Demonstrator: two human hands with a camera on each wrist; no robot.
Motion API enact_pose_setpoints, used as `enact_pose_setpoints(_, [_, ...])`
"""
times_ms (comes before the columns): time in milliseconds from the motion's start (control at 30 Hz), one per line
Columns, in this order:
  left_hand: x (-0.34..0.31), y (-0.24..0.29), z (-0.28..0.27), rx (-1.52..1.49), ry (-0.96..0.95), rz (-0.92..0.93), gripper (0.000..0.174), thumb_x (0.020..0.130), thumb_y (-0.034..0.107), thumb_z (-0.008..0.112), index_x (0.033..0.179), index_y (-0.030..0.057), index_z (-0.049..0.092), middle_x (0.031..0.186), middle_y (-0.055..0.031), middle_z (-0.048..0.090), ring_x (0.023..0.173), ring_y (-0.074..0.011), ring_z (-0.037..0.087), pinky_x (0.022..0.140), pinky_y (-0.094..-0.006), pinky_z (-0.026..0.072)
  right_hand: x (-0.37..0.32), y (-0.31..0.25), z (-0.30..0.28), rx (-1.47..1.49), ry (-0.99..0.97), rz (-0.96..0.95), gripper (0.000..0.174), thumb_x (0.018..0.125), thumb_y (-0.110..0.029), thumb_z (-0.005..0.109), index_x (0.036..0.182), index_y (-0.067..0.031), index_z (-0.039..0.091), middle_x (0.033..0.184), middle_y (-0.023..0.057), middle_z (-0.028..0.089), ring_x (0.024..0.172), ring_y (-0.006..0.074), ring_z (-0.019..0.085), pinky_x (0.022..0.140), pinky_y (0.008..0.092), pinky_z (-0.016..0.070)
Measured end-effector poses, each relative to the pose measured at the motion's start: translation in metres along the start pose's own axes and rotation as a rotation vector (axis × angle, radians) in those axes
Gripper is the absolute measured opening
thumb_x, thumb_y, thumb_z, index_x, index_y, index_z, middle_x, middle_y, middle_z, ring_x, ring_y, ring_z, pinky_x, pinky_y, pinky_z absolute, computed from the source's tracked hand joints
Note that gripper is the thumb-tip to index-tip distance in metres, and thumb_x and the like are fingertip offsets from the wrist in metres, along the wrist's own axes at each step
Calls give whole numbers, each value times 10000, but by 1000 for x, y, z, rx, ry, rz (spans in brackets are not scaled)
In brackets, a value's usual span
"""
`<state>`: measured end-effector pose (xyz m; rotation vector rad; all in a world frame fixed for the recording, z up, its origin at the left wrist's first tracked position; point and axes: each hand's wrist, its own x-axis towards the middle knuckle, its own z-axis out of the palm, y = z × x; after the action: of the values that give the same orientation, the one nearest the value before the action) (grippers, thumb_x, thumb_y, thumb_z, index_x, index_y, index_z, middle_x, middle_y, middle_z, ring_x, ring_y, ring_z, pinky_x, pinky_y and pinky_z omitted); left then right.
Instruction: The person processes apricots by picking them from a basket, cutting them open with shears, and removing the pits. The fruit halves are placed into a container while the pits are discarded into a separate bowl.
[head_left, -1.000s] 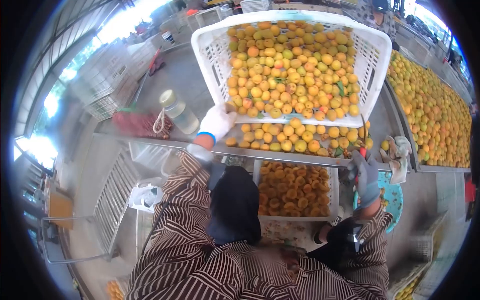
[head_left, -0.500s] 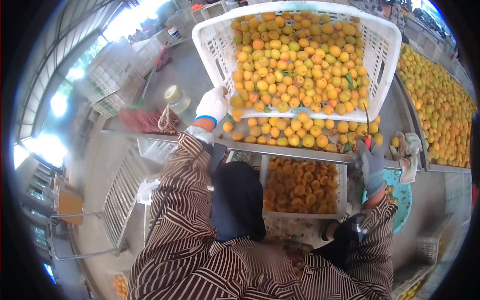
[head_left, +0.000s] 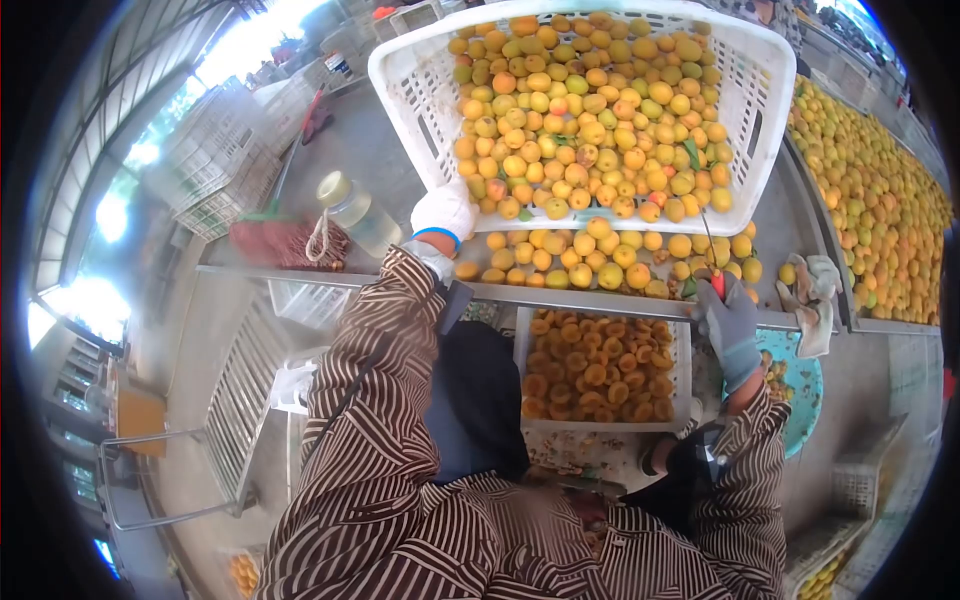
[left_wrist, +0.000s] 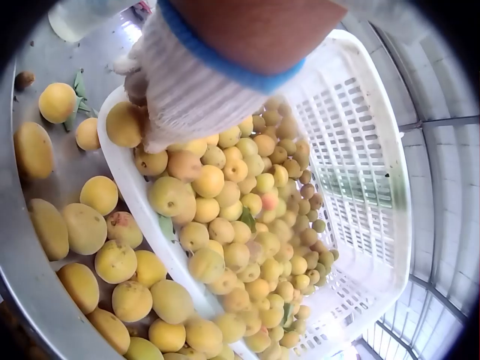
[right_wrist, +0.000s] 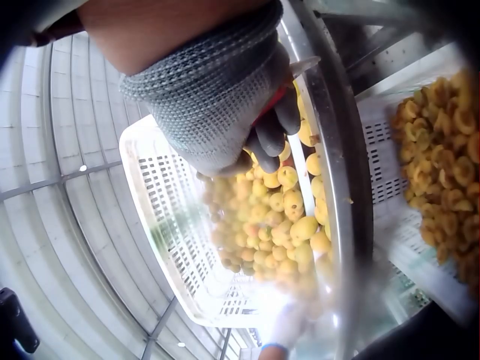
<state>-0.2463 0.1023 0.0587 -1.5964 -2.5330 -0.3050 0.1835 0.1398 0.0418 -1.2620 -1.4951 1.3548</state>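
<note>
My left hand, in a white knit glove, is at the near left corner of a white plastic crate full of yellow-orange apricots. In the left wrist view its fingers and thumb pinch an apricot over the crate's rim. My right hand, gloved in grey, grips a knife by its red handle at the table's front edge. The thin knife blade points up and away. Loose apricots lie on the metal table between the crate and that edge.
Below the edge stands a crate of halved apricots. A turquoise basin is at lower right. Beside the right hand lies a pair of off-white gloves. A bottle and a red net bag sit left; a large apricot heap lies right.
My left hand has moved from beside the crate's near left corner up and over it, covering fruit that showed there. The right hand keeps the knife near the table edge, its blade tilting slightly.
</note>
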Motion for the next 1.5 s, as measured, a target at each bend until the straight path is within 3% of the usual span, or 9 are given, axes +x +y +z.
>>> enact_pose_setpoints(267, [-26,7,-15,-709,196,-84,419,884,381,661,1082,15,616,821,-155,670,730,-286,665,670,-391,533,-3,-2,2,-112,-13,-63,119,908,-122,620,950,-17,583,682,-10,562,558,53,530,488,229,412])
enact_pose_setpoints(333, [-31,9,-26,-1473,-187,-382,440,944,434,575,1079,19,628,792,-100,655,615,-230,608,583,-337,513,-3,-1,4,-101,-31,-68,121,908,-122,622,943,-13,581,681,-12,562,562,55,528,500,230,415])
enact_pose_setpoints(467, [-46,27,-39,-2109,-699,-123,506,1006,438,435,1246,-6,481,977,-184,649,672,-270,643,615,-386,567,-3,6,7,-37,-77,-71,137,910,-128,625,924,-1,576,683,-7,565,587,55,529,537,224,419])
enact_pose_setpoints(600, [-66,59,-48,-2257,-665,-206,535,1022,395,408,1356,-22,374,1186,-242,579,763,-319,685,645,-440,591,-3,14,6,-90,-124,-78,144,914,-139,625,930,-5,572,709,14,586,593,65,544,551,232,428])
enact_pose_setpoints(667, [-66,65,-38,-2380,-752,-120,539,1008,308,483,1393,-43,343,1247,-240,545,912,-328,679,847,-483,568,-3,16,7,-101,-120,-67,149,915,-146,624,934,-8,573,711,18,590,592,70,549,552,234,429])
enact_pose_setpoints(867, [-75,99,-32,-2015,-639,171,542,895,73,666,1363,-39,417,1224,-162,562,1074,-276,629,1020,-441,486,-6,6,10,-7,-141,58,181,925,-194,617,989,-25,605,703,27,605,570,82,547,517,225,423])
enact_pose_setpoints(1033, [-76,137,-26,-1570,-547,368,482,820,73,722,1244,-2,506,1122,-100,609,1024,-204,621,905,-313,491,-23,-21,30,236,-359,148,298,945,-224,572,1164,-28,623,700,27,603,537,75,518,485,207,407])
enact_pose_setpoints(1333, [-75,152,7,-1615,-692,242,372,890,125,621,1210,48,447,1046,-99,578,775,-120,533,676,-259,475,-10,-37,46,101,-352,390,209,938,-269,581,1007,-74,611,657,-21,544,528,60,510,439,205,377])
enact_pose_setpoints(1500, [-68,147,12,-1870,-649,240,313,956,147,565,1226,29,461,975,-62,585,764,-115,548,707,-262,497,-7,-1,64,67,-323,170,181,933,-230,614,926,-60,552,654,-15,544,536,62,517,466,227,410])
